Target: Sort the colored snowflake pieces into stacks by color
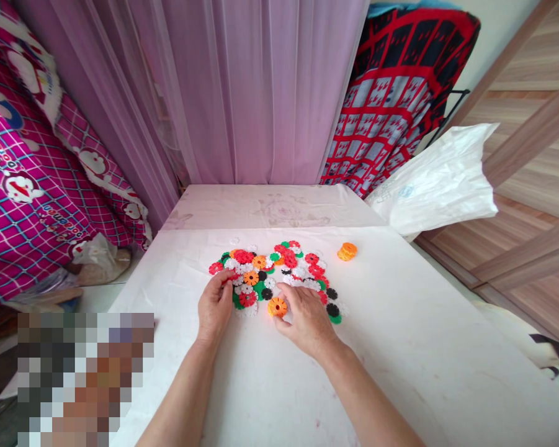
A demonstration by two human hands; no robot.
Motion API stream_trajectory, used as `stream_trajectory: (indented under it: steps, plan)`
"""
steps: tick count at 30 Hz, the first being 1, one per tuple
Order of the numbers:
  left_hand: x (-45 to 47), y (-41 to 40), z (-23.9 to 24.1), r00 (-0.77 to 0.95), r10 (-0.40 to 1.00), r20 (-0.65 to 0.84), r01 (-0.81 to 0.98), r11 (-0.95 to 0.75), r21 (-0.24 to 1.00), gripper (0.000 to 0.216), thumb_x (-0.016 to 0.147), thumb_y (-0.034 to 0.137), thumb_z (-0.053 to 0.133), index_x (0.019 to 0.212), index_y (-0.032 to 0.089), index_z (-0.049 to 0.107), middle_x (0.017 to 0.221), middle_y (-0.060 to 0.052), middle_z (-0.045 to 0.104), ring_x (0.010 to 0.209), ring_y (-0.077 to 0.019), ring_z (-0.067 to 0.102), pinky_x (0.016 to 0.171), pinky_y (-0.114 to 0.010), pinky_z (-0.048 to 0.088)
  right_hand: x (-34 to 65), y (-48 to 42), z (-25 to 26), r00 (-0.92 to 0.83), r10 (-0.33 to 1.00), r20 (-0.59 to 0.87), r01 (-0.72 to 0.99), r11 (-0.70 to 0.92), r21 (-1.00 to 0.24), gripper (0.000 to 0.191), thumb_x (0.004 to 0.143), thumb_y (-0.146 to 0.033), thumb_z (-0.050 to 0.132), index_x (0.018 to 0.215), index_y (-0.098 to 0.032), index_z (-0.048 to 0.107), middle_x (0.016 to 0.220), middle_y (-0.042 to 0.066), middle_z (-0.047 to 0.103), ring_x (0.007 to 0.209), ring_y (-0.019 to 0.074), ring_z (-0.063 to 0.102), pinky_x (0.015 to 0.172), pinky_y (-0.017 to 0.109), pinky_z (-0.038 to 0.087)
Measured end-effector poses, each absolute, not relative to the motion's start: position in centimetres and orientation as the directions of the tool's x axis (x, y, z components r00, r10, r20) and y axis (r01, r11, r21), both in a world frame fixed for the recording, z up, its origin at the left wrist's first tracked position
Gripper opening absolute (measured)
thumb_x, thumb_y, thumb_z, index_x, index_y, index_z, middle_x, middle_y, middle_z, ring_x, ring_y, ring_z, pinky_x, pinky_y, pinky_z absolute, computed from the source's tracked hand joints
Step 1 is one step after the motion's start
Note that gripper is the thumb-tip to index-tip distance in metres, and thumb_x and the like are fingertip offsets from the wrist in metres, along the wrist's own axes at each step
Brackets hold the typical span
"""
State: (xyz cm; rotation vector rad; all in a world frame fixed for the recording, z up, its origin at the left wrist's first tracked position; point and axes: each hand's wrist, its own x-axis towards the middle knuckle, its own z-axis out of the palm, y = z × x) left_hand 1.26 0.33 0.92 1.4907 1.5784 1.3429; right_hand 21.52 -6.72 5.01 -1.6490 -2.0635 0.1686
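Observation:
Several notched plastic discs in red, white, green, black and orange lie in a loose pile [251, 278] on the white-covered table. My right hand [304, 315] grips a small stack of orange discs [277, 307] between thumb and fingers, at the near side of the pile. At the pile's left edge, my left hand [215, 305] has its fingers curled together beside red and white discs. What those fingers hold, if anything, is hidden. A separate stack of orange discs [347, 251] sits to the right, apart from the pile.
A white plastic bag [440, 180] hangs at the table's right back corner. Behind the table [400, 347] is a purple curtain [260, 93]. Patterned pink cloth [65, 186] drapes on the left, and red-and-black cloth [386, 112] at the back right. A blurred patch covers the lower left.

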Motion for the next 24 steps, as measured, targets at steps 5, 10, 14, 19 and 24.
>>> stream_trajectory:
  steps: [5,10,14,19,24]
  plan:
    - [1.3,0.3,1.2,-0.209,0.955,0.208,0.363,-0.122,0.924,0.027,0.083,0.032,0.05,0.099,0.022,0.07,0.115,-0.005,0.071,0.111,-0.0213,0.063,0.1,-0.037,0.048,21.9,-6.7,4.8,-0.133,0.934,0.333,0.874,0.269,-0.404,0.053,0.072,-0.018,0.061,0.124,-0.021,0.052,0.101,0.005,0.07,0.093,0.0239,0.061,0.086,0.039,0.043]
    - [1.4,0.3,1.2,-0.209,0.956,0.206,0.35,-0.124,0.929,0.027,0.083,0.032,0.05,0.098,0.022,0.07,0.115,-0.005,0.071,0.11,-0.0207,0.064,0.102,-0.037,0.048,22.8,-6.5,4.8,-0.11,0.927,0.358,0.889,0.253,-0.381,0.038,0.079,-0.015,0.058,0.117,-0.021,0.058,0.1,0.006,0.071,0.093,0.0231,0.063,0.085,0.038,0.044]
    - [1.3,0.3,1.0,-0.208,0.957,0.204,0.351,-0.122,0.928,0.027,0.083,0.033,0.051,0.099,0.021,0.07,0.116,-0.006,0.071,0.111,-0.0209,0.063,0.102,-0.037,0.047,24.0,-5.5,5.2,-0.103,0.921,0.376,0.892,0.253,-0.375,0.022,0.084,-0.016,0.055,0.102,-0.023,0.066,0.1,0.005,0.07,0.095,0.0217,0.063,0.085,0.035,0.046]
    - [1.2,0.4,0.7,-0.206,0.955,0.214,0.364,-0.129,0.922,0.028,0.084,0.034,0.051,0.1,0.022,0.07,0.115,-0.005,0.071,0.11,-0.0204,0.063,0.101,-0.037,0.048,25.0,-4.1,5.6,-0.055,0.923,0.381,0.859,0.238,-0.454,0.017,0.083,-0.017,0.055,0.09,-0.024,0.069,0.095,0.003,0.071,0.09,0.0184,0.064,0.08,0.03,0.048]
    - [1.2,0.4,0.7,-0.207,0.954,0.216,0.367,-0.129,0.921,0.028,0.083,0.034,0.051,0.101,0.022,0.07,0.114,-0.005,0.071,0.109,-0.0208,0.064,0.1,-0.038,0.048,24.2,-4.8,5.2,-0.158,0.894,0.419,0.797,0.366,-0.481,0.018,0.083,-0.026,0.061,0.1,-0.024,0.068,0.103,0.005,0.07,0.097,0.0196,0.063,0.086,0.032,0.049]
